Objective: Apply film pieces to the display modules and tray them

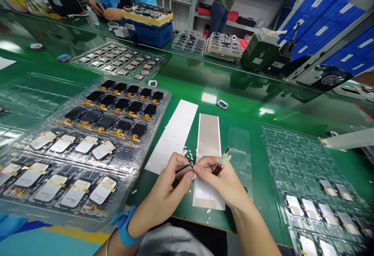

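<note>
Left fingers [184,186]: gripping dark-rimmed flat piece [184,169] | right fingers [206,174]: clasping slender dark tool [217,168] | tray [154,130]: clear plastic

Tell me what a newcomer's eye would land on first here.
The big clear tray on the left, with black pieces farther off and white-backed pieces nearer. Then, lower centre, the left hand pinching a dark-edged piece, the right hand close against it. Bright blue bins stand out at upper right.
</note>
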Demonstrator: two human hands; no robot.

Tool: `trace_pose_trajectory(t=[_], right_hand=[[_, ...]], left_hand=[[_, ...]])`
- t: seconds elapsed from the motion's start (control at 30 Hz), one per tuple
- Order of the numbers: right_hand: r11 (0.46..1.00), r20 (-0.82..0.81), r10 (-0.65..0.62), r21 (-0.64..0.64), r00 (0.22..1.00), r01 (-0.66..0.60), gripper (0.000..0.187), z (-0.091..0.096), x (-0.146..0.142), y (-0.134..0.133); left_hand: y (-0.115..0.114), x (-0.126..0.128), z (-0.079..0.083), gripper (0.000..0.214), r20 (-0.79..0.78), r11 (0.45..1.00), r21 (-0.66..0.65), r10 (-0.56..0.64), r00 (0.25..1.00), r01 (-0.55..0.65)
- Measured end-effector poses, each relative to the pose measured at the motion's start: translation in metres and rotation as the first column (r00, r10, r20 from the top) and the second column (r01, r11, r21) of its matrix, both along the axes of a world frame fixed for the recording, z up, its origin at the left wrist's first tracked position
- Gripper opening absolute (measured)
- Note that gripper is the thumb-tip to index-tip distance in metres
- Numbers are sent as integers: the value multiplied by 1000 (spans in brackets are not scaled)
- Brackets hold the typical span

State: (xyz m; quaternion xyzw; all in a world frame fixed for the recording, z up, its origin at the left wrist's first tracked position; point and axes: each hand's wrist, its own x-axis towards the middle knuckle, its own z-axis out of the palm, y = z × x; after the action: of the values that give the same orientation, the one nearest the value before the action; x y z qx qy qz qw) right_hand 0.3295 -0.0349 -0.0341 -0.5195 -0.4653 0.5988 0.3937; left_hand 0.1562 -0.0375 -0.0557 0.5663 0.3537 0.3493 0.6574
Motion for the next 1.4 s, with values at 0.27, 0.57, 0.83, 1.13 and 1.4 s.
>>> trace_pose_trajectory(t=[0.27, 0.57, 0.83, 1.13, 1.4], right_hand=[[980, 126, -129, 169, 984, 107, 30, 4, -9, -7], [951, 120, -173, 280, 978, 134, 24, -2, -11, -11], [964, 156, -141, 247, 978, 100, 22, 1, -9, -9], [834, 168, -425, 455, 890, 312, 32, -5, 30, -73], [819, 169, -517, 384, 839, 427, 7, -42, 31, -114]], left_hand=[[0, 1, -1, 19, 49, 999, -43, -5, 999, 7], [3, 5, 3, 20, 100, 999, -29, -28, 995, 31], [2, 5, -1, 21, 30, 999, -35, -11, 999, 12], [-13, -2, 13, 11, -343, 947, 183, -192, 920, 266], [-26, 1, 17, 16, -613, 794, 290, -274, 741, 534]])
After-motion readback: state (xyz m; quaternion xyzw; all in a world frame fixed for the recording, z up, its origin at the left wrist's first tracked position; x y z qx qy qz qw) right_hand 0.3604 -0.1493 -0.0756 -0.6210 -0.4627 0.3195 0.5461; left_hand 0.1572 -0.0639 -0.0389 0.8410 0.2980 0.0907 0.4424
